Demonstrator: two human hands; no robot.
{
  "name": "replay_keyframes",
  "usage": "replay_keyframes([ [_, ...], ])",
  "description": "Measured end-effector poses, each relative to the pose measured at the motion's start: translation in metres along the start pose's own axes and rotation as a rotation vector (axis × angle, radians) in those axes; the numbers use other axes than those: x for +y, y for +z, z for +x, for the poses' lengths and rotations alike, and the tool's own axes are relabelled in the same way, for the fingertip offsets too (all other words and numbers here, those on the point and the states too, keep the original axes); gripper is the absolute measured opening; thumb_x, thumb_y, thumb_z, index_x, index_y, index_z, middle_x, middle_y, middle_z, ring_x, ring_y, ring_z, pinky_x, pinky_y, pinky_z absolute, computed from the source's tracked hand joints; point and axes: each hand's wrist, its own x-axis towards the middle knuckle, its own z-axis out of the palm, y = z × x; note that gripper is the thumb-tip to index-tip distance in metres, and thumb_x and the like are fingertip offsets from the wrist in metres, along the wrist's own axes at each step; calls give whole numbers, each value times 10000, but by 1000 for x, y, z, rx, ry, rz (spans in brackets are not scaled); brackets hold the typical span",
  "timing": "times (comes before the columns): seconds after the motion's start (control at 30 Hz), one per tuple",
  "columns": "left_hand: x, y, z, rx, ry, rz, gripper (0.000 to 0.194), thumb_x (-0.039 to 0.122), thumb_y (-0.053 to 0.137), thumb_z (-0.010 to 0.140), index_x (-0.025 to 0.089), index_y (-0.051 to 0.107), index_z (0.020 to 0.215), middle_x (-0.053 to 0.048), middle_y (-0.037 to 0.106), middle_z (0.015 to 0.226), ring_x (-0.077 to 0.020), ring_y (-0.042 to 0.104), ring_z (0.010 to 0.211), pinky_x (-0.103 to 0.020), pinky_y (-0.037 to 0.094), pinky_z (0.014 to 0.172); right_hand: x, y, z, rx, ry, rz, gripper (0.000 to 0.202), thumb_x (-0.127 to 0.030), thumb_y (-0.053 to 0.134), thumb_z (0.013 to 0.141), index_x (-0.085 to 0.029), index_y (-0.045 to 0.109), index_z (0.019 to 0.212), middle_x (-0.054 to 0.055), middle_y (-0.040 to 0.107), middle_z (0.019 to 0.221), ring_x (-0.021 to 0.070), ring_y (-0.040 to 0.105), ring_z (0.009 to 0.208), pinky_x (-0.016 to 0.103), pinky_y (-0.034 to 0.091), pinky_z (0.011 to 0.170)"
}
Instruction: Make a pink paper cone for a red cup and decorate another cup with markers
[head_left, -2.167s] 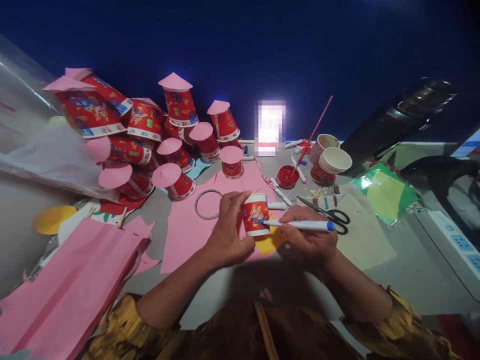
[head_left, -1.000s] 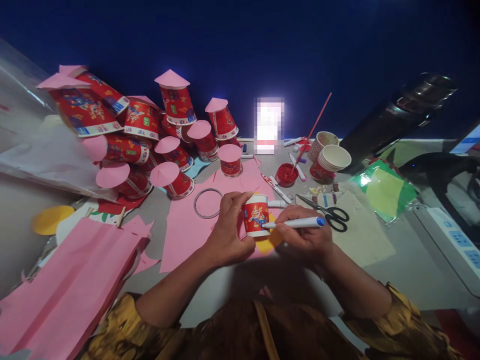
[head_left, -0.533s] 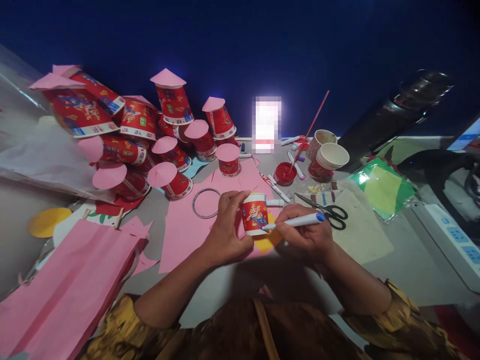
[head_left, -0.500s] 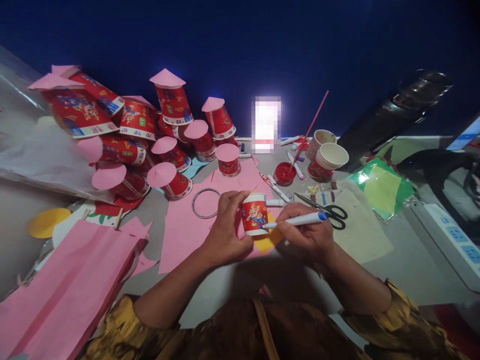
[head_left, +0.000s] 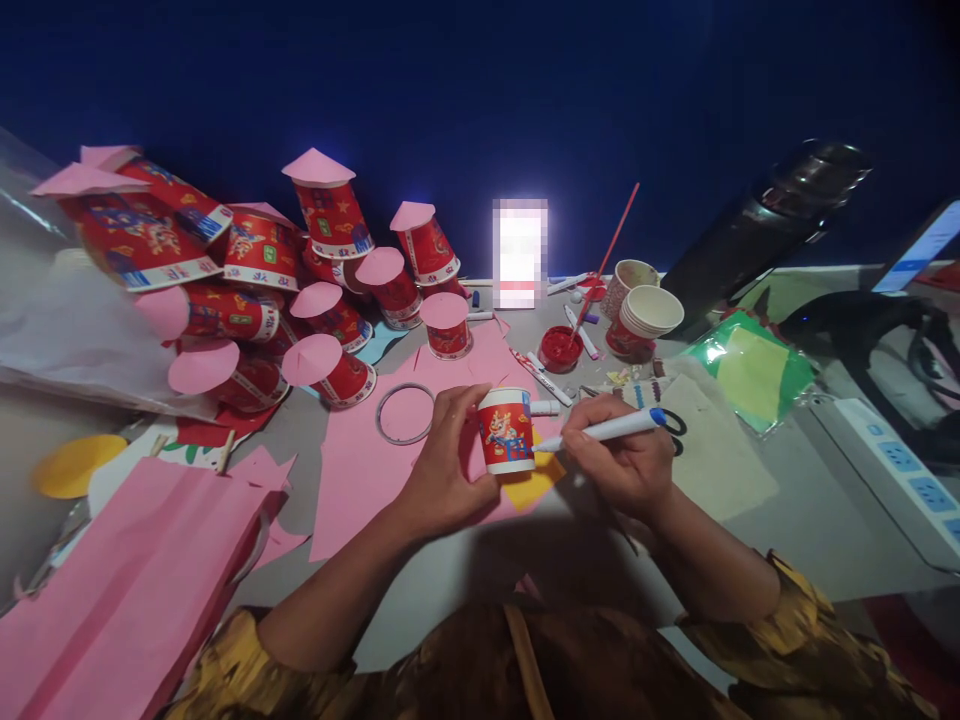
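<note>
My left hand (head_left: 450, 465) grips a red printed paper cup (head_left: 507, 432) with white rims, thumb at one end and fingers at the other. Blue marks show on the cup's right side. In my right hand (head_left: 626, 460) is a white marker (head_left: 611, 428) with a blue end, held like a pen. Its tip is at the cup's right edge; whether it touches I cannot tell. Beneath the cup lie pink paper (head_left: 360, 480) and a yellow paper piece (head_left: 529, 490). Scissors (head_left: 675, 425) are partly hidden behind my right hand.
Several red cups with pink paper cone tops (head_left: 322, 205) are piled at the left. A tape ring (head_left: 405, 440), a red paint pot (head_left: 561, 350) with a brush, stacked cups (head_left: 651, 312), a black flask (head_left: 765, 235) and a power strip (head_left: 892, 475) stand around. A pink bag (head_left: 150, 570) lies front left.
Blue marking on the cup has grown on its lower right. The marker and right hand have shifted slightly right, and the cup appears turned a little. The whole view has shifted slightly.
</note>
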Motion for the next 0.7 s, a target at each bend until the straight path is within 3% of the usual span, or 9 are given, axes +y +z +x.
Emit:
replay_keyframes([
  [0.37, -2, 1, -2, 3, -3, -2, 863, 102, 641, 660, 272, 401, 1471, -104, 463, 1420, -312, 485, 1353, -544, 465, 1150, 2, 9, -3, -94, -12, 28, 141, -187, 625, 876, -209, 694, 755, 11, 714, 654, 150, 647, 570, 265, 527, 583],
  [0.7, 1, -3, 1, -5, -23, 31, 834, 119, 656, 677, 277, 419, 1461, -101, 474, 1426, -313, 508, 1333, -519, 508, 1112, 6, 6, -3, -63, -8, 67, 126, -186, 624, 873, -206, 674, 759, 17, 709, 676, 145, 624, 570, 264, 516, 575],
])
